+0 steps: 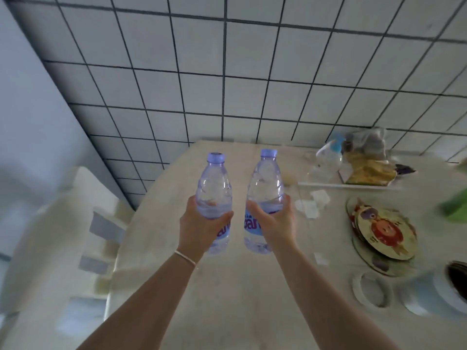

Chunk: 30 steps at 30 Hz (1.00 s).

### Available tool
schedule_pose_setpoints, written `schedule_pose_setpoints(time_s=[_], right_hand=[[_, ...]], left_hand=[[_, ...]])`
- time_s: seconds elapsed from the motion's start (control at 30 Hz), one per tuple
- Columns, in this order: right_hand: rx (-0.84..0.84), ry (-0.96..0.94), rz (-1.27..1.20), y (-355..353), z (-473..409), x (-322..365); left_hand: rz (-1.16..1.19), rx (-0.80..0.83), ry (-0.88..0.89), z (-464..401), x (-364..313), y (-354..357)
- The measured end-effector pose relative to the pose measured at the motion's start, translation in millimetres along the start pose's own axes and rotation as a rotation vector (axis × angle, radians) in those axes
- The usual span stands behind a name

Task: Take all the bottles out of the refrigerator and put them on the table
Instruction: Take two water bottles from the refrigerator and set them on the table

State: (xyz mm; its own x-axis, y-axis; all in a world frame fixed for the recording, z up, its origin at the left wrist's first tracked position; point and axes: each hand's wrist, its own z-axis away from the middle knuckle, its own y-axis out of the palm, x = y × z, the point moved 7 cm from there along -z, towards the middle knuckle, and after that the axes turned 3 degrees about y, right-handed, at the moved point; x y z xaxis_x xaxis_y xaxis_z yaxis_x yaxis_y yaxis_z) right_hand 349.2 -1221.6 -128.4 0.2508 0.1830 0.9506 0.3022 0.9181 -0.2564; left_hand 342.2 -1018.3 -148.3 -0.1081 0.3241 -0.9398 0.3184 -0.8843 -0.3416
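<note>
Bottles (214, 188) (265, 188) upright, fingers (225, 215) wrapped round each.

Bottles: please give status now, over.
Left hand shut on left bottle; right hand shut on right bottle. Both above table. Landing area bare; plates at right.

A round picture plate (384, 232) lay at the right. A spray bottle (328, 157) stood near the tiled wall (227, 72), beside a snack bag (370, 170). A white chair (63, 223) stood left.

Two bottles (214, 195) side by side above table (227, 299).
</note>
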Motion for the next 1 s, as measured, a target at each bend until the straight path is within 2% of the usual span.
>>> schedule_pose_setpoints(time_s=[0.1, 0.2, 0.3, 0.47, 0.6, 0.7, 1.0], right_hand=[[0.08, 0.104, -0.059, 25.1, -33.4, -12.3], [0.109, 0.055, 0.003, 43.7, -68.9, -10.7], [0.114, -0.024, -0.024, 57.5, -98.3, 0.4], [0.14, -0.064, 0.033, 75.5, -122.1, 7.0], [0.111, -0.193, -0.006, 84.5, -130.5, 10.4], [0.15, -0.244, -0.057, 98.0, -139.5, -0.9], [0.197, -0.224, 0.04, 128.7, -161.8, -32.3]], left_hand=[[-0.001, 0.001, -0.109, -26.9, 18.9, 11.6], [0.031, 0.023, -0.2, -54.5, 35.5, 24.6], [-0.059, -0.053, -0.152, -80.4, 31.9, 24.6], [-0.197, 0.005, -0.082, -120.6, 34.1, 38.6], [-0.162, -0.03, -0.086, -142.5, 43.5, 45.8], [-0.127, -0.017, -0.092, -154.8, 52.5, 51.9], [-0.159, 0.065, -0.126, -177.4, 93.6, 66.7]])
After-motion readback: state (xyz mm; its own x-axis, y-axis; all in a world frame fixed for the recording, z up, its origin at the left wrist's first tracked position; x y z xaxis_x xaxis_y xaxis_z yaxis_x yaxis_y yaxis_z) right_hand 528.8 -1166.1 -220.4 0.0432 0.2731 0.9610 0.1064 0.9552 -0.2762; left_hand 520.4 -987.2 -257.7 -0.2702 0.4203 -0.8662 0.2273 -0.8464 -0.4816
